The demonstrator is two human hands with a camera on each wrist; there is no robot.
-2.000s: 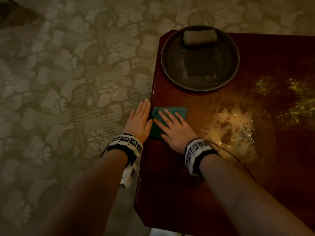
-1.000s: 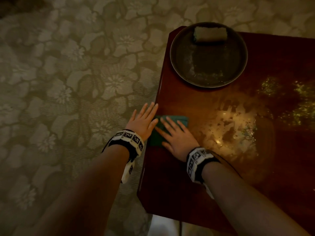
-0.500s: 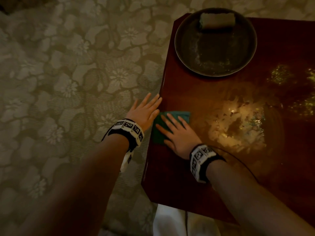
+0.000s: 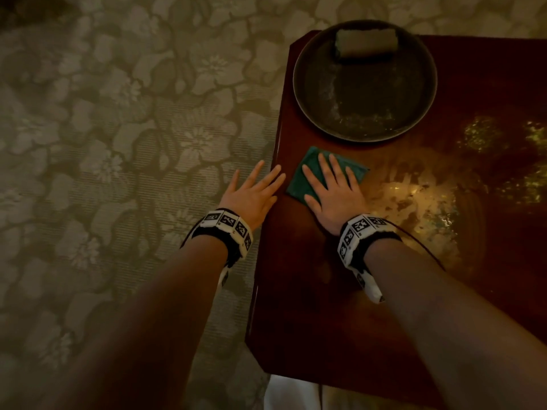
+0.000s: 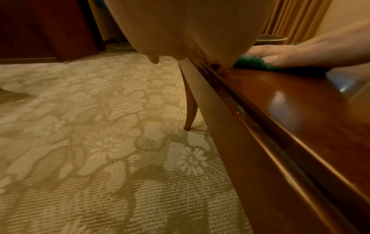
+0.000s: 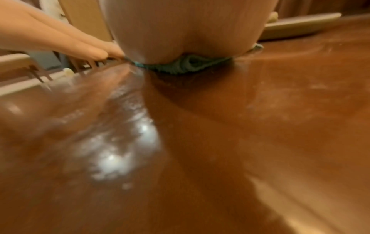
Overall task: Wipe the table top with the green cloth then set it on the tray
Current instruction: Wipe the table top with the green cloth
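One cloth: green cloth (image 4: 307, 179), folded to a small flat square, dark teal in the dim light; from the right wrist view its near edge shows stacked folds with a small loop in the middle (image 6: 190, 64).
Cloth position: flat on the dark red glossy worktop (image 4: 310, 291), near its left edge, just in front of the tray (image 4: 414, 54) and apart from it.
Cloth to grip: it lies under the fingers and palm of the right hand (image 4: 334, 193); its left and far corners stick out past the fingers.
Right grip: fingers straight and spread, pressing flat on the cloth, curled round nothing.
Left grip: left hand (image 4: 251, 193) flat with fingers straight, at the worktop's left edge beside the cloth, holding nothing.
Tray: round, dark, with a pale rectangular block (image 4: 365, 44) on its far side.
Worktop surface: smeared pale patches (image 4: 414, 202) to the right of the right hand.
Floor: floral carpet (image 4: 118, 143).
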